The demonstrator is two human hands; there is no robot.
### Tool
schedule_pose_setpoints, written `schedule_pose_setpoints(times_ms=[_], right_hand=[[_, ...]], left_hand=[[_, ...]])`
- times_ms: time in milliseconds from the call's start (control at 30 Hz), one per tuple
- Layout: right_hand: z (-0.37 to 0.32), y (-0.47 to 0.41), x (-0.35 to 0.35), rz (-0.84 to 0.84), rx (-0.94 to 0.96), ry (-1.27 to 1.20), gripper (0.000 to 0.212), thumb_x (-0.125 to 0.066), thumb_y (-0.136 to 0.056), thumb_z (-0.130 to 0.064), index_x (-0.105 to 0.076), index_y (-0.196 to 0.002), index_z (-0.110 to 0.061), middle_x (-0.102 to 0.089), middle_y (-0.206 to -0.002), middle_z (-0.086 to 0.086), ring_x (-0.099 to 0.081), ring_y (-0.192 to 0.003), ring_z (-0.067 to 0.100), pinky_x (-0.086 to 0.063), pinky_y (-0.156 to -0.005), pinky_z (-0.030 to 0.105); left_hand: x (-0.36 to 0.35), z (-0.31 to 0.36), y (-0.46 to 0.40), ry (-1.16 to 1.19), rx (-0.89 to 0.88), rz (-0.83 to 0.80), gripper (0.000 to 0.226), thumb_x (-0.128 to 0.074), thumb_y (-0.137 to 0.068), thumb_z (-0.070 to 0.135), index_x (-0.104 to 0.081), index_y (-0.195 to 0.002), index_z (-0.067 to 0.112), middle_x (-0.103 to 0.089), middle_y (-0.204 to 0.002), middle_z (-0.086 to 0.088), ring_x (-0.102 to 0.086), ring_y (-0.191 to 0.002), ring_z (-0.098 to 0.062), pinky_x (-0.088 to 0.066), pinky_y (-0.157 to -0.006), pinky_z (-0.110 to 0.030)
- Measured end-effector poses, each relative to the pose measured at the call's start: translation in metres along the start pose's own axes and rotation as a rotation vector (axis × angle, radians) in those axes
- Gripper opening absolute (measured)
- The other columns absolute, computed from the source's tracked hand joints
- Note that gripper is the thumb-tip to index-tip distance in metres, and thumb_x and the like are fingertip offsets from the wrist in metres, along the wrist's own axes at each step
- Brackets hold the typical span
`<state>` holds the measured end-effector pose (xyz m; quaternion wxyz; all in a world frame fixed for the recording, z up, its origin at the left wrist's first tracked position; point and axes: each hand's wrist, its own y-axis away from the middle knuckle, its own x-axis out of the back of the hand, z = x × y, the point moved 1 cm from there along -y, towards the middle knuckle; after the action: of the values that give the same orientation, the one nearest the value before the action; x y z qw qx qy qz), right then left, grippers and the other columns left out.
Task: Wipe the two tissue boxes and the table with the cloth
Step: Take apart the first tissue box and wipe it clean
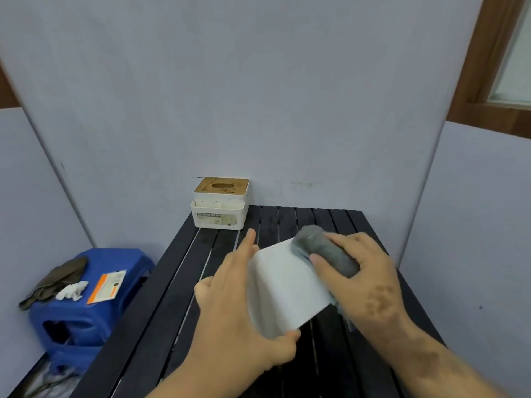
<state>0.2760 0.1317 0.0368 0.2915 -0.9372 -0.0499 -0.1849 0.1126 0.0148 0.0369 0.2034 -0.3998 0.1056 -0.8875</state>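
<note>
— Where's everything?
— I see the black slatted table (184, 285); one tissue box (220, 203) sits at its far left corner. My left hand (241, 300) grips the white box (287, 285) above it.
— The cloth?
— The grey cloth (324, 249) is bunched under my right hand (362, 271), fingers curled round it, pressed on the box's top right edge.

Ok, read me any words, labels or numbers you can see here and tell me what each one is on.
Nothing can be read for certain.
Label on the front of the white tissue box at the back of the table: one line of print, too blurred to read.
Orange and white packet on the blue stool: print too small to read.
</note>
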Motion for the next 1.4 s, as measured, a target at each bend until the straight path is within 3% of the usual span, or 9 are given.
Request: schedule_pose_setpoints(times_ms=[100,267,500,633,833,1000,1167,1267,1400], right_hand=[[0.005,-0.003,0.002,0.104,-0.15,0.094,0.027,-0.076,-0.084,-0.033,-0.071,-0.11,-0.032,-0.057,-0.098,-0.011,-0.06,-0.09,0.005,-0.055,-0.083,0.033],[-0.033,0.019,-0.024,-0.118,0.228,-0.032,0.037,-0.079,-0.08,-0.031,-0.073,-0.117,-0.026,-0.059,-0.097,-0.014,-0.063,-0.093,0.007,-0.051,-0.079,0.016],[0.001,-0.011,-0.006,0.101,-0.092,0.093,0.027,-0.077,-0.082,-0.032,-0.071,-0.108,-0.033,-0.057,-0.097,-0.011,-0.059,-0.088,0.004,-0.055,-0.084,0.035],[-0.025,0.007,-0.021,-0.064,0.176,-0.032,0.036,-0.079,-0.079,-0.035,-0.074,-0.114,-0.029,-0.059,-0.096,-0.016,-0.062,-0.094,0.005,-0.05,-0.081,0.014],[0.005,-0.018,-0.005,0.073,-0.118,0.123,0.02,-0.074,-0.083,-0.037,-0.067,-0.102,-0.038,-0.058,-0.1,-0.008,-0.061,-0.09,0.01,-0.051,-0.076,0.028],[-0.033,0.015,-0.026,-0.123,0.248,0.0,0.039,-0.076,-0.079,-0.037,-0.072,-0.116,-0.029,-0.058,-0.097,-0.015,-0.062,-0.092,0.005,-0.051,-0.079,0.015],[0.006,-0.016,-0.003,0.037,-0.064,0.045,0.027,-0.078,-0.08,-0.034,-0.07,-0.106,-0.038,-0.059,-0.096,-0.014,-0.062,-0.088,0.006,-0.057,-0.082,0.039],[-0.008,-0.002,-0.01,0.052,0.03,0.082,0.028,-0.077,-0.08,-0.034,-0.07,-0.107,-0.035,-0.057,-0.095,-0.014,-0.061,-0.089,0.006,-0.054,-0.08,0.027],[-0.032,0.017,-0.022,-0.137,0.294,-0.002,0.038,-0.077,-0.078,-0.033,-0.072,-0.115,-0.026,-0.058,-0.097,-0.014,-0.063,-0.092,0.009,-0.05,-0.078,0.013]], left_hand=[[-0.003,0.005,0.002,0.004,-0.014,0.004,0.135,-0.087,-0.047,0.045,0.013,-0.132,0.075,-0.026,-0.133,0.046,-0.012,-0.119,0.029,-0.039,-0.107,-0.044],[-0.007,0.0,0.004,0.07,-0.022,0.032,0.137,-0.092,-0.047,0.031,0.003,-0.137,0.074,-0.035,-0.135,0.045,-0.022,-0.118,0.028,-0.039,-0.101,-0.027],[-0.01,0.007,0.002,0.097,-0.024,-0.007,0.14,-0.088,-0.05,0.041,0.025,-0.123,0.079,-0.026,-0.136,0.049,-0.011,-0.117,0.03,-0.031,-0.103,-0.022],[-0.01,-0.005,0.005,0.127,-0.018,0.027,0.141,-0.091,-0.049,0.039,0.016,-0.134,0.075,-0.029,-0.136,0.048,-0.021,-0.116,0.02,-0.033,-0.09,-0.01],[-0.009,0.002,0.003,0.138,-0.034,0.002,0.14,-0.091,-0.053,0.034,0.019,-0.129,0.074,-0.025,-0.132,0.052,-0.017,-0.117,0.028,-0.029,-0.101,-0.021],[-0.014,-0.009,0.006,0.214,0.001,0.068,0.14,-0.09,-0.047,0.033,0.007,-0.141,0.071,-0.036,-0.132,0.046,-0.031,-0.115,0.013,-0.034,-0.086,0.003],[-0.01,0.003,0.003,0.201,-0.014,0.062,0.138,-0.089,-0.051,0.038,0.02,-0.125,0.077,-0.024,-0.13,0.053,-0.026,-0.118,0.013,-0.036,-0.093,-0.015],[-0.013,0.012,0.003,0.178,-0.022,0.069,0.133,-0.083,-0.048,0.043,0.021,-0.122,0.078,-0.02,-0.13,0.055,-0.021,-0.117,0.026,-0.033,-0.107,-0.024],[-0.018,-0.003,0.006,0.241,0.002,0.122,0.138,-0.092,-0.05,0.029,0.005,-0.138,0.073,-0.036,-0.131,0.047,-0.03,-0.115,0.026,-0.035,-0.089,0.003]])
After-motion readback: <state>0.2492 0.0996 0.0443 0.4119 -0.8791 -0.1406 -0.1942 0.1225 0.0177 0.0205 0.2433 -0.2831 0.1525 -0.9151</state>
